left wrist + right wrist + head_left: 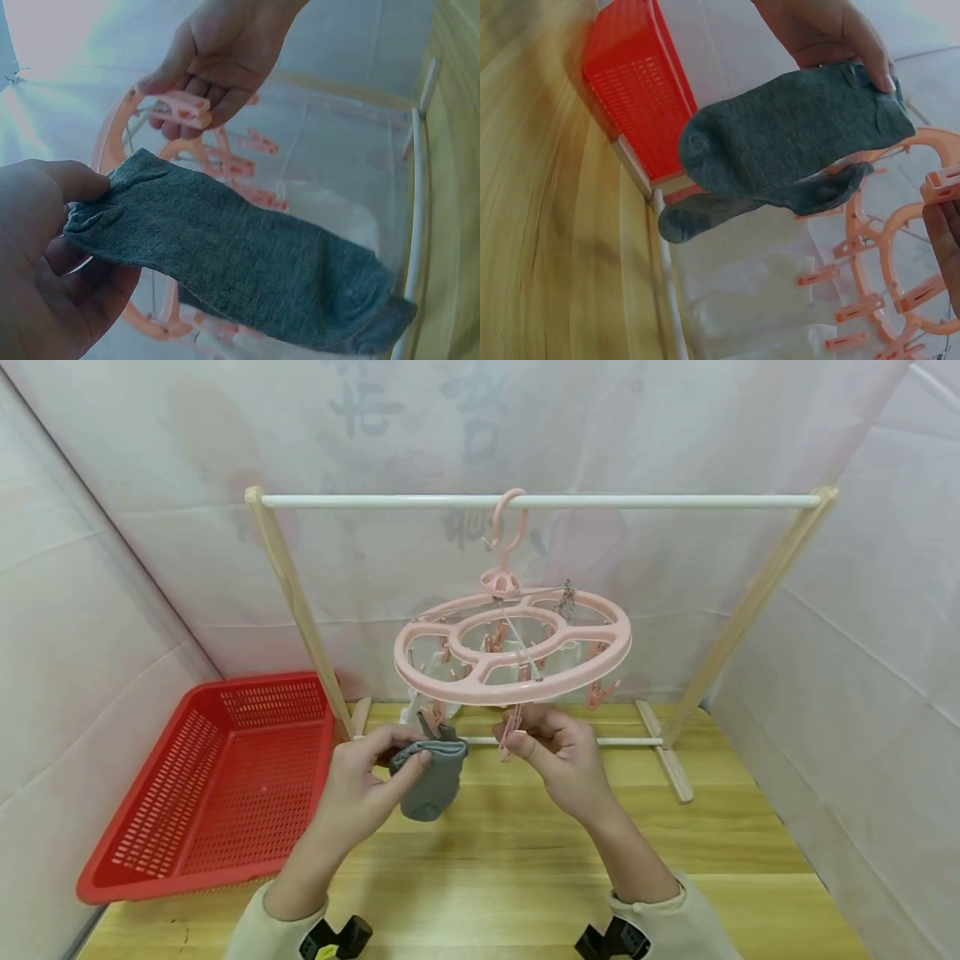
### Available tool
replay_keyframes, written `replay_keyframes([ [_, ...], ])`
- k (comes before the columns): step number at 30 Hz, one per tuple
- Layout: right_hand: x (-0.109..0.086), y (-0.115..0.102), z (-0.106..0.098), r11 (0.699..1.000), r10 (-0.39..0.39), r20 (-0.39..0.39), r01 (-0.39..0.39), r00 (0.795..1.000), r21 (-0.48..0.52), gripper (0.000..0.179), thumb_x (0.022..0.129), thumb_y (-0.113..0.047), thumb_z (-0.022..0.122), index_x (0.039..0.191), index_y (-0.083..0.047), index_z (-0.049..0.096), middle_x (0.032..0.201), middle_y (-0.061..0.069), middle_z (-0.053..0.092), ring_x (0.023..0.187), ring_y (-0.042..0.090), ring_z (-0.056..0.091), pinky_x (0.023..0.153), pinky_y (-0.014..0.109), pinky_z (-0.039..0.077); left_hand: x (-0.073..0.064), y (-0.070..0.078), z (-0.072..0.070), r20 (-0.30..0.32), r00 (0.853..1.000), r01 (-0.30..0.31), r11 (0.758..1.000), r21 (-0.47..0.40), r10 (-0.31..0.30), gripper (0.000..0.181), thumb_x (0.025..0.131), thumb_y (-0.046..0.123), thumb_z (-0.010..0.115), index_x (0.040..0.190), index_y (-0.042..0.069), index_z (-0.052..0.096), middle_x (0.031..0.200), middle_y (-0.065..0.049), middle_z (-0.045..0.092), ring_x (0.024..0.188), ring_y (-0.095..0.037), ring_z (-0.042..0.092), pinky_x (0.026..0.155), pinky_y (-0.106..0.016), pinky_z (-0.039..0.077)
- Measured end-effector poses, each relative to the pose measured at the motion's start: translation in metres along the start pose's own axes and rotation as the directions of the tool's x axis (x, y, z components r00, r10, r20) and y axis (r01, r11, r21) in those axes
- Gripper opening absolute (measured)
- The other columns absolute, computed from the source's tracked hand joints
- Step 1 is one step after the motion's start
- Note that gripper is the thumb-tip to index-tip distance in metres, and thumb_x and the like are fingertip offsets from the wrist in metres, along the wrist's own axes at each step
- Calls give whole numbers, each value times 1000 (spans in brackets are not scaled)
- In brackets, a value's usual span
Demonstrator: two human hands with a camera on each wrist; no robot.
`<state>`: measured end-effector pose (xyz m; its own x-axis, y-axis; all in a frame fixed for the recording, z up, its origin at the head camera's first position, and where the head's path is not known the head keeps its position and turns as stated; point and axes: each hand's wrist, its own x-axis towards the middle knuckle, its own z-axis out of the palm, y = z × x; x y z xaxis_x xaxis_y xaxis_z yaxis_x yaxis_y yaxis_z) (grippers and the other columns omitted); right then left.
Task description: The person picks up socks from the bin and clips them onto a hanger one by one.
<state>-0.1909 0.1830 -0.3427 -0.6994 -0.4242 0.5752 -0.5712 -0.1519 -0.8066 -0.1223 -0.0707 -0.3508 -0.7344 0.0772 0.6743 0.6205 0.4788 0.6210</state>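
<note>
My left hand [360, 789] pinches the cuff of a grey sock [431, 785] between thumb and fingers, and the toe hangs down. Below the front rim of a pink round drying hanger [513, 693], my right hand [566, 760] grips a pink clothespin [512, 735] between thumb and fingers. The held sock is to the left of that clothespin, apart from it. Behind it, a second grey sock [705, 214] shows in the right wrist view, near the hanger's clips. Several other pink clothespins [232, 161] dangle from the hanger.
The hanger hooks over the white bar [390, 502] of a wooden-legged rack [288, 585]. On the left, a red perforated basket [206, 881] stands on the wooden table [525, 860]. White items [757, 300] hang behind the grey socks.
</note>
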Motion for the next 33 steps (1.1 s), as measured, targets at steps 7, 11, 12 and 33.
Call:
replay_keyframes([
  [7, 0, -3, 1, 1000, -7, -37, 8, 999, 30, 19, 98, -4, 60, 110, 11, 62, 85, 14, 70, 95, 24, 72, 82, 37, 59, 4, 5, 17, 25, 1000, -17, 1000, -10, 18, 13, 90, 12, 74, 102, 17, 70, 87, 8, 71, 71, -4, 64, 63, -23, 55],
  [11, 1, -5, 1, 999, -10, -58, 13, 998, 48, 21, 98, -4, 60, 109, 14, 60, 93, 10, 70, 96, 25, 72, 82, 36, 59, 5, 7, 26, 59, 998, -23, 999, -34, 25, 11, 91, 13, 73, 101, 17, 70, 87, 8, 72, 69, -5, 63, 61, -24, 55],
  [12, 1, -5, 2, 998, -10, -62, 13, 998, 56, 22, 98, -5, 61, 108, 14, 60, 95, 9, 70, 97, 26, 72, 83, 36, 59, 5, 7, 27, 70, 997, -20, 999, -32, 22, 10, 91, 14, 73, 100, 18, 70, 87, 8, 72, 68, -4, 62, 61, -24, 55],
  [33, 4, -3, 5, 987, -82, -81, 93, 993, 132, 19, 97, -1, 60, 92, 17, 56, 98, 4, 72, 91, 17, 74, 76, 29, 60, 12, 11, 56, 75, 997, -15, 997, -75, 21, 10, 91, 22, 74, 96, 15, 70, 79, 9, 67, 57, -1, 53, 51, -19, 47],
])
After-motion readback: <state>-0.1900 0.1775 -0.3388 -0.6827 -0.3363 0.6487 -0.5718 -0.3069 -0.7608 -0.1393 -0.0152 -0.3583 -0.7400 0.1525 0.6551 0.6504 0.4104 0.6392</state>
